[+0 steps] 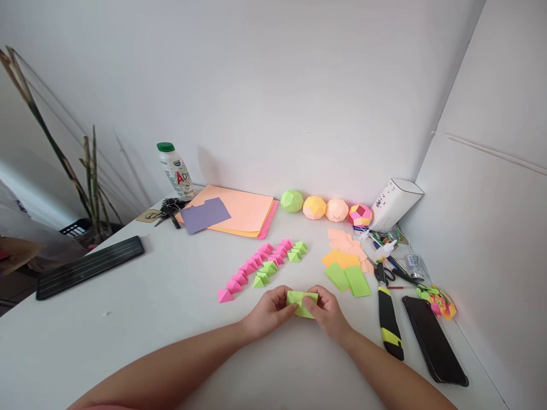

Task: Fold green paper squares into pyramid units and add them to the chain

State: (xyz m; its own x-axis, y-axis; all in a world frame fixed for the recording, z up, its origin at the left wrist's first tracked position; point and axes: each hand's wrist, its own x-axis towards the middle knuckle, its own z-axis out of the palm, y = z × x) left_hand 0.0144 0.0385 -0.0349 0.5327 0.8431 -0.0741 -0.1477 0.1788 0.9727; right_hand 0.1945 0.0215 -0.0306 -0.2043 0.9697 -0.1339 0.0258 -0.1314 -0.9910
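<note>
Between my two hands is a small green piece of paper, creased across its face. My left hand pinches its left end, thumb on the front. At the right end my right hand grips it, with the thumb pressed flat on the paper. Just beyond my hands stand rows of folded pink paper units and a few folded green paper units. To the right lie flat green paper pieces, with yellow-orange pieces and peach pieces behind them.
Along the wall sit a green paper ball and several others. Large coloured sheets, a purple sheet and a white bottle stand back left. On the right are a cutter knife, scissors and a black phone.
</note>
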